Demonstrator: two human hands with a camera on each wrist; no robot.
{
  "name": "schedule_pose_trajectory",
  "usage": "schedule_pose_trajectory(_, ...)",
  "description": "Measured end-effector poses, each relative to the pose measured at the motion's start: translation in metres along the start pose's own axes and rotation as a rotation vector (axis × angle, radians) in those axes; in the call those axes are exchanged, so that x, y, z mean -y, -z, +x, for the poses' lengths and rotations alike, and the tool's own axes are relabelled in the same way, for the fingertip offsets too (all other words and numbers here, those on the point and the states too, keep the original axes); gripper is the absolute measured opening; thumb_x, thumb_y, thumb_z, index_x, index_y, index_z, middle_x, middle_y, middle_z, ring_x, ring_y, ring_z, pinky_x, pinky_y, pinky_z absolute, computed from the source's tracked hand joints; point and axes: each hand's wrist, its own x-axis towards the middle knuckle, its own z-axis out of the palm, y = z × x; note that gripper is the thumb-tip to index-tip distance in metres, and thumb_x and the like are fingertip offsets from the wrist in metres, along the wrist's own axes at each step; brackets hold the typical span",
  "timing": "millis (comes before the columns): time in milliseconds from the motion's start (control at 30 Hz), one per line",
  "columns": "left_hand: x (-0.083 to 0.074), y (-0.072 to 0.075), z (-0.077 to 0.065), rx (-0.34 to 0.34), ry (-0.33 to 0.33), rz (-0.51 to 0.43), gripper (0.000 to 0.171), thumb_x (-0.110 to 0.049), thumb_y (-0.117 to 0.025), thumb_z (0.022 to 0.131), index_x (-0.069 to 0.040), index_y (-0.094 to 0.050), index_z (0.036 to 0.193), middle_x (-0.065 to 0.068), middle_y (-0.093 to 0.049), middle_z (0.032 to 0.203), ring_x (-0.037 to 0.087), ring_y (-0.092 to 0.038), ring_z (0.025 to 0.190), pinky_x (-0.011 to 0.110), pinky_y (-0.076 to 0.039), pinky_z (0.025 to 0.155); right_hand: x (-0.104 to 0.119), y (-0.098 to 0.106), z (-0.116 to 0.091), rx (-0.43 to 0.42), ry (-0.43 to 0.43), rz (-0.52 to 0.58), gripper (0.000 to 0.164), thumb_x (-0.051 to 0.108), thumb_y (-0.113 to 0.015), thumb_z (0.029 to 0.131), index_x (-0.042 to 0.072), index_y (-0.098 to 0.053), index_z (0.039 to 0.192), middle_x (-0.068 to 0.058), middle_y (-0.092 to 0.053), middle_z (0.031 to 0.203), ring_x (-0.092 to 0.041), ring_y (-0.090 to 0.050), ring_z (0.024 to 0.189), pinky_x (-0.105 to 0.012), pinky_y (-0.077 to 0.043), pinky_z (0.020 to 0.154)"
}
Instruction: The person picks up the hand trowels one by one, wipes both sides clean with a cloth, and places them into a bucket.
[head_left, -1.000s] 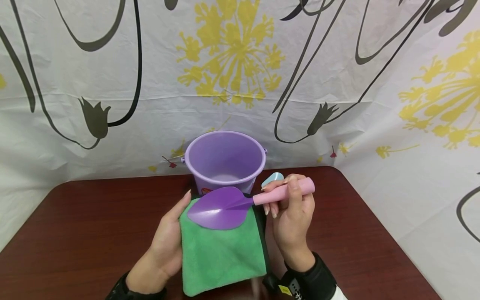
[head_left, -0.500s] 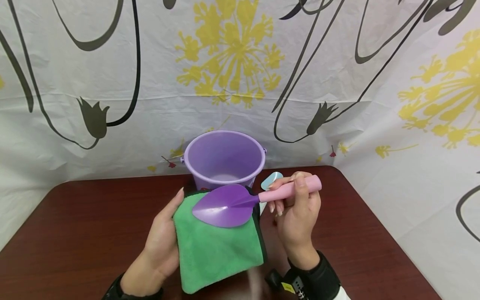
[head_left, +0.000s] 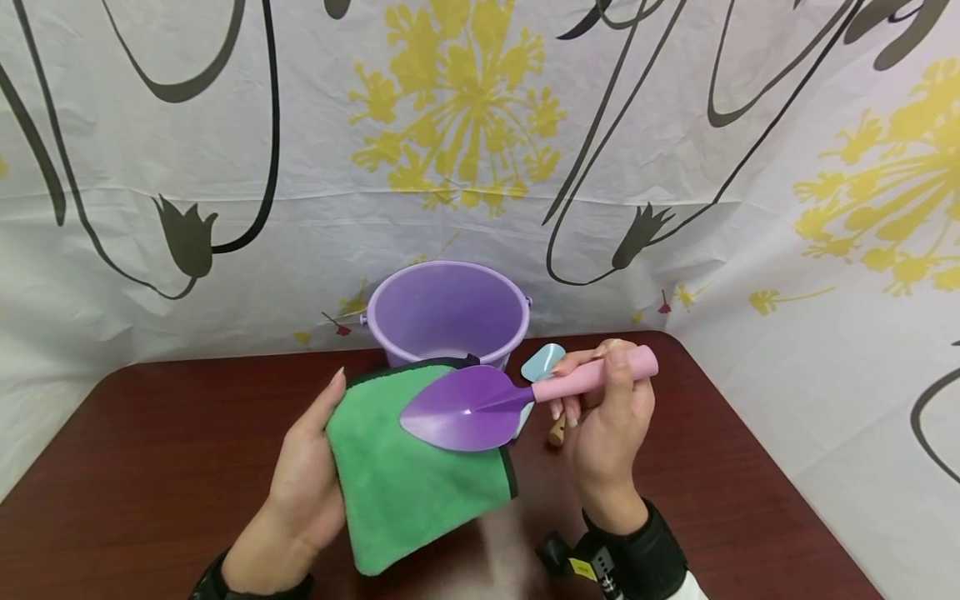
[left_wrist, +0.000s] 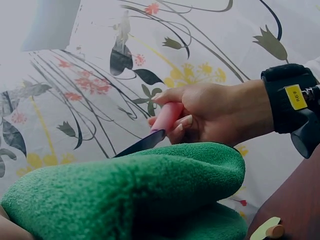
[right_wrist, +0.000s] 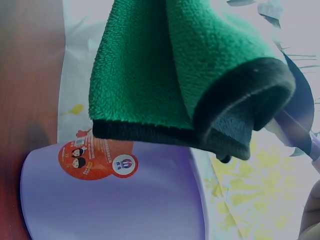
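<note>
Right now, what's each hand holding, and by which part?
Right hand: the purple trowel, by its pink handle. Left hand: the green cloth, at its left side; fingers hidden, exact grip can't be told.

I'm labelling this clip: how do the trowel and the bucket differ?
The trowel has a deep purple blade and pink handle; the bucket is paler purple. The trowel is held in the right hand, while the bucket stands on the table. Both show purple.

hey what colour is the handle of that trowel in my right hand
The handle is plain pink; it shows best in the head view.
</note>
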Motion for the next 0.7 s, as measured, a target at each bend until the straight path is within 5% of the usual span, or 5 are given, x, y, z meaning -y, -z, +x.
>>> schedule_pose_trajectory(200,-0.007,0.006,-0.004,0.006,-0.079,-0.038,0.052,-0.047,-0.028,0.111,-0.016,-0.068,0.1,-0.007,-0.071,0.092,0.01,-0.071,0.092,0.024,-0.058,0.088,0.001,0.001,0.002,-0.045,-0.006,-0.002,0.017,0.015,-0.043,0.108,0.006,-0.047,0.093,-0.005,-0.067,0.066,-0.013,-0.033,0.036,-0.023,-0.031,0.032)
schedule_pose_trajectory(700,-0.025,0.022,-0.012,-0.042,-0.211,-0.093,0.046,-0.042,-0.027,0.112,-0.012,-0.06,0.125,-0.002,-0.067,0.12,0.014,-0.067,0.113,0.026,-0.055,0.101,0.003,0.003,0.008,-0.142,0.019,-0.035,0.022,0.022,-0.045,0.108,0.006,-0.047,0.093,-0.007,-0.067,0.065,-0.013,-0.034,0.038,-0.025,-0.023,0.033)
